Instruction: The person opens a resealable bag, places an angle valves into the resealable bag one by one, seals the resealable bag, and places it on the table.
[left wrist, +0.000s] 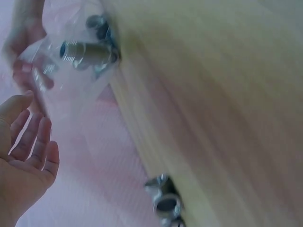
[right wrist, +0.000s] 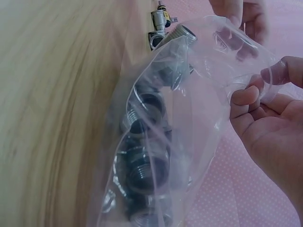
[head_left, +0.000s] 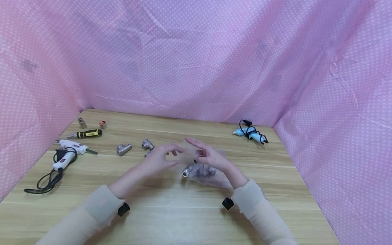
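A clear plastic bag (head_left: pixel 218 180) stands partly upright on the table with several threaded metal pipe fittings (right wrist: pixel 149 168) inside. One fitting (left wrist: pixel 90 53) pokes out toward the bag's mouth. My right hand (head_left: pixel 212 158) holds the bag's upper edge, its fingers (right wrist: pixel 246 97) curled at the plastic. Across the bag's mouth, to the left, is my left hand (head_left: pixel 159 158). Its fingers (left wrist: pixel 35 142) are loosely bent with nothing seen between them. Beyond the left hand lie two metal tee fittings, one near (head_left: pixel 147 144) and one farther left (head_left: pixel 124 149).
At the left lie a white glue gun (head_left: pixel 65 154) with a black cord, a yellow-black screwdriver (head_left: pixel 88 133) and two small fittings, one silver (head_left: pixel 81 123), one with a red-orange part (head_left: pixel 102 124). A blue glue gun (head_left: pixel 251 133) sits back right. Pink dotted cloth (head_left: pixel 196 68) walls the table.
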A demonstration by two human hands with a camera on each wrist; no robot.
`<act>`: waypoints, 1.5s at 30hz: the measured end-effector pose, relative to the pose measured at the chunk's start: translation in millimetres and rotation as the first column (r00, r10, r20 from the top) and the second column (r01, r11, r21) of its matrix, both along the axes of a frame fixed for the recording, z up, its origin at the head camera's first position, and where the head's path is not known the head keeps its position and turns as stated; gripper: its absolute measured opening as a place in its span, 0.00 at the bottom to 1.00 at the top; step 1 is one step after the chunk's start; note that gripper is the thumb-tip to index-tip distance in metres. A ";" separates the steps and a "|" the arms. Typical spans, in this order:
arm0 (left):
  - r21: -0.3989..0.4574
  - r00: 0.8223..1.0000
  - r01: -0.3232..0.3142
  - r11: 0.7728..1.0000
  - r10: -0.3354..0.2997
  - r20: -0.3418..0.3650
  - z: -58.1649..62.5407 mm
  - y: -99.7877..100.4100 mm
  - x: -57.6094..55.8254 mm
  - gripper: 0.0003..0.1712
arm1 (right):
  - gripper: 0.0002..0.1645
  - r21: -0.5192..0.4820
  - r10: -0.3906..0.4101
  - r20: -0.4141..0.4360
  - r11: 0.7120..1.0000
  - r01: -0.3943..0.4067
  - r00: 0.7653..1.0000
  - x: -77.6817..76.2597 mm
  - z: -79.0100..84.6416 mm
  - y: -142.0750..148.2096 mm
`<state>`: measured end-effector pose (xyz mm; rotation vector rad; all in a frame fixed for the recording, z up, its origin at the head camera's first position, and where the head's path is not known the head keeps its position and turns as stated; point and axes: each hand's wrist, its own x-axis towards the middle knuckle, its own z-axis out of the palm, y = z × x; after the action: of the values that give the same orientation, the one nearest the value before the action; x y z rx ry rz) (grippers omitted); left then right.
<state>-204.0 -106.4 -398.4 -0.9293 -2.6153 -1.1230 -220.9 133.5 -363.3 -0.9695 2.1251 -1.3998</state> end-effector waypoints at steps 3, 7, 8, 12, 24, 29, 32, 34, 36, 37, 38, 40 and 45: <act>0.014 0.999 -0.019 1.000 0.019 -0.038 4.7 -12.4 -2.5 0.25 | 0.43 0.004 -0.011 0.000 1.000 0.011 1.000 -0.1 0.9 1.9; 0.005 0.997 -0.064 0.998 0.064 -0.050 13.4 -31.5 -5.8 0.27 | 0.43 0.016 -0.021 -0.016 1.000 0.022 1.000 -0.6 0.9 4.6; -0.001 0.996 -0.075 0.997 0.075 -0.037 15.7 -36.4 -6.4 0.27 | 0.43 0.017 -0.023 -0.017 1.000 0.023 1.000 -0.8 0.6 5.2; -0.046 0.995 -0.094 0.994 0.095 0.011 18.3 -55.0 -11.0 0.30 | 0.43 0.013 -0.024 -0.015 1.000 0.024 1.000 -1.4 -0.7 7.3; -0.248 0.994 -0.052 0.967 0.073 0.076 -13.6 -90.5 -34.1 0.39 | 0.43 -0.006 -0.038 -0.013 0.999 0.038 0.999 -0.7 -2.6 12.4; -0.274 0.994 -0.004 0.962 0.034 0.104 -26.9 -99.3 -45.3 0.39 | 0.43 0.003 -0.040 -0.021 0.999 0.040 0.999 -1.0 -4.3 13.3; -0.285 0.991 0.023 0.958 0.015 0.132 -32.1 -102.8 -50.4 0.40 | 0.44 0.011 -0.040 -0.028 0.999 0.040 0.999 -1.3 -5.3 13.4; -0.289 0.989 0.041 0.957 0.001 0.146 -33.8 -104.2 -53.0 0.40 | 0.44 0.010 -0.037 -0.030 0.999 0.037 0.999 -1.5 -5.7 13.2; -0.292 0.988 0.061 0.955 -0.016 0.156 -35.0 -104.3 -55.7 0.40 | 0.44 0.006 -0.032 -0.032 0.999 0.032 0.999 -1.5 -5.6 12.9; -0.292 0.986 0.071 0.954 -0.023 0.165 -35.3 -104.2 -57.1 0.39 | 0.44 0.005 -0.030 -0.032 1.000 0.031 0.999 -1.6 -5.6 12.8; -0.295 0.984 0.081 0.952 -0.029 0.175 -35.8 -104.4 -58.6 0.39 | 0.44 0.002 -0.027 -0.032 1.000 0.027 0.999 -2.0 -5.8 12.5; -0.307 0.982 0.098 0.947 -0.041 0.187 -37.1 -104.4 -61.7 0.38 | 0.43 0.000 -0.023 -0.038 1.000 0.023 0.999 -2.3 -6.0 12.4; -0.316 0.974 0.121 0.941 -0.051 0.219 -39.1 -105.4 -67.6 0.36 | 0.43 -0.008 -0.023 -0.045 1.000 0.023 0.999 -3.5 -7.8 12.0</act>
<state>-271.6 -211.8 -437.6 -1.0466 -3.0268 -0.8563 -224.4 145.6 -371.2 -0.9916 2.1715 -1.4104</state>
